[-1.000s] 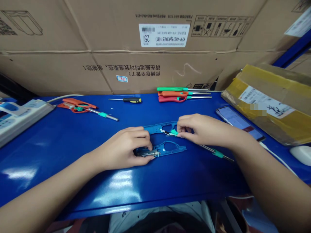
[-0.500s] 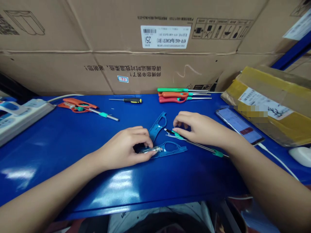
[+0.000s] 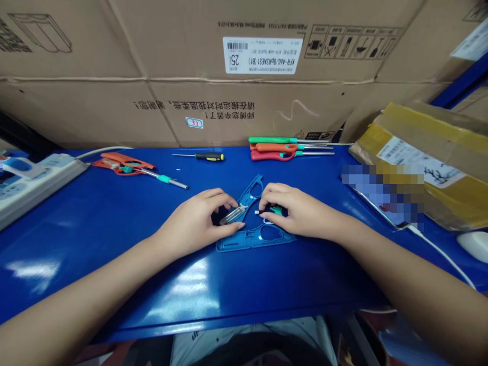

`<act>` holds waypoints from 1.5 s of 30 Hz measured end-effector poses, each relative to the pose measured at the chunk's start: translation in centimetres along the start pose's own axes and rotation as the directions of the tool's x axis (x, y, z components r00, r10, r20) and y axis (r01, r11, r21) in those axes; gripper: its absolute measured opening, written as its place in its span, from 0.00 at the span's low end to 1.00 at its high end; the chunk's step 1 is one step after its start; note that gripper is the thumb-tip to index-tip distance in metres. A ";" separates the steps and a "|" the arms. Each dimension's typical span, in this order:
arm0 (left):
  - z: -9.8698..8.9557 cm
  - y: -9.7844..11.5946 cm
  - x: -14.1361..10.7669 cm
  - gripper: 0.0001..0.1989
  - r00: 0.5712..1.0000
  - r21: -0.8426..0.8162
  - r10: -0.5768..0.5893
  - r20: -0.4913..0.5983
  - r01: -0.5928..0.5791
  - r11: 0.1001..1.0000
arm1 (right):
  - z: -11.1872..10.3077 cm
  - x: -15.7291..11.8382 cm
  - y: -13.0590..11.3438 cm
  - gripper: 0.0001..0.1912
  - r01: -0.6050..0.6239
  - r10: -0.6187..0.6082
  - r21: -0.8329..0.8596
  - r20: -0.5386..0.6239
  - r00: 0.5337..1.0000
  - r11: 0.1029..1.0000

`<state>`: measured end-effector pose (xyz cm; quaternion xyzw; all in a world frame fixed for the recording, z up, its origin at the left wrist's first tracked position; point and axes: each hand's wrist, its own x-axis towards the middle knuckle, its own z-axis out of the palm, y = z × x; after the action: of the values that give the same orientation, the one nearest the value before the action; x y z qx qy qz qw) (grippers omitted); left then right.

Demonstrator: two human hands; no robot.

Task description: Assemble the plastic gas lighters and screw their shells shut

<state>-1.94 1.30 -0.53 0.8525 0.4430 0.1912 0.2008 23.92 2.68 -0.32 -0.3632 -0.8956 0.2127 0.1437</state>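
My left hand (image 3: pixel 204 218) is closed around a clear cylinder (image 3: pixel 233 215) with a metal end. In my right hand (image 3: pixel 295 211) is a small black part with a white tip (image 3: pixel 257 212); a green piece and a bent wire show between the fingers. One blue half-shell (image 3: pixel 252 193) lies slanted behind and between my hands. Nearer the front, the other blue half-shell (image 3: pixel 247 240) lies on the blue table (image 3: pixel 152 284), its hollow side up. My right hand hides the rest of what it holds.
At the back lie a screwdriver (image 3: pixel 209 157) and stacked green, orange and red lighters (image 3: pixel 272 148). An opened orange lighter (image 3: pixel 133 165) and power strip (image 3: pixel 38 183) are left. A phone (image 3: pixel 377 198), taped box (image 3: pixel 419 157) and white object (image 3: pixel 473 245) are right.
My left hand has lifted the clear cylinder off the front half-shell and tilted it. My right hand has moved left and down, bringing the black part nearer the cylinder. The view has shifted slightly.
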 end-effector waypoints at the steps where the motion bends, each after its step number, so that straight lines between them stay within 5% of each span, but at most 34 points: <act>1: -0.1 -0.1 0.0 0.17 1.000 0.005 0.000 0.002 0.000 1.000 | 0.0 0.0 -0.1 0.05 0.012 -0.012 0.002 0.004 1.000 1.000; 9: -0.7 -1.0 0.1 0.16 0.997 0.141 0.037 -0.070 -0.027 0.990 | -2.6 -1.0 -0.5 0.15 -0.124 0.127 -0.104 0.020 0.992 0.987; 13: -0.7 -0.9 0.0 0.16 0.993 0.196 0.069 -0.098 -0.048 0.979 | -5.3 -2.5 0.2 0.17 -0.261 0.293 -0.162 0.223 0.930 0.952; 18: -0.5 -1.2 -0.1 0.17 0.993 0.238 0.057 -0.107 -0.030 0.971 | -6.2 -2.8 0.9 0.04 -0.269 0.314 -0.164 0.411 0.856 0.949; 25: -0.7 -2.2 0.3 0.15 0.987 0.182 0.080 -0.140 -0.054 0.982 | -5.4 -2.5 1.6 0.04 -0.189 0.229 -0.173 0.257 0.939 0.967; 34: -1.3 -2.3 0.4 0.14 0.984 0.229 0.100 -0.149 -0.064 0.971 | -4.2 -1.6 0.6 0.08 -0.134 0.150 -0.170 0.088 0.985 0.976; 38: -1.4 -1.9 0.3 0.14 0.971 0.297 0.159 -0.180 -0.100 0.950 | -2.4 -0.6 -0.5 0.08 -0.204 0.194 -0.208 -0.066 0.979 0.957; 45: -1.4 -1.1 0.0 0.13 0.943 0.268 0.243 -0.230 -0.178 0.947 | -0.8 -0.2 0.0 0.03 -0.251 0.248 -0.071 -0.042 0.968 0.965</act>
<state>-3.41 2.16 0.14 0.8810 0.3912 0.2658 0.0131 24.38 2.73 0.36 -0.4817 -0.8477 0.1889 0.1166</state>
